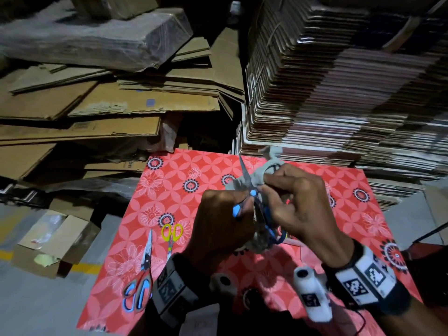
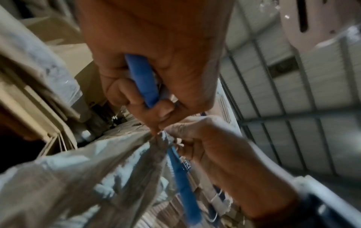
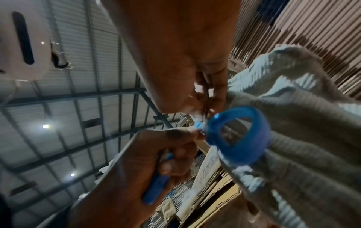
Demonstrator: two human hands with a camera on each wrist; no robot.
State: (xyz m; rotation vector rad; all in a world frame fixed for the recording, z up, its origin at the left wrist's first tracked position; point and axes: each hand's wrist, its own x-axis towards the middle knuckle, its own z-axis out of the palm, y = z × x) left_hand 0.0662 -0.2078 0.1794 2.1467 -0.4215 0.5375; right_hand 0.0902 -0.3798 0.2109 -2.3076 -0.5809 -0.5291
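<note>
Blue scissors (image 1: 252, 193) x1, cloth (image 1: 258, 176) x1, held.

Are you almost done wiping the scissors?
Nothing looks finished for sure. Right now the left hand grips the blue scissors while the right hand pinches the grey cloth against them. The red-handled scissors and yellow-handled scissors lie on the mat, maybe next, though I can't tell.

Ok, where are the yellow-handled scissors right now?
Head view: the yellow-handled scissors lie on the red mat, left of the left hand, beside the red-and-blue scissors.
</note>
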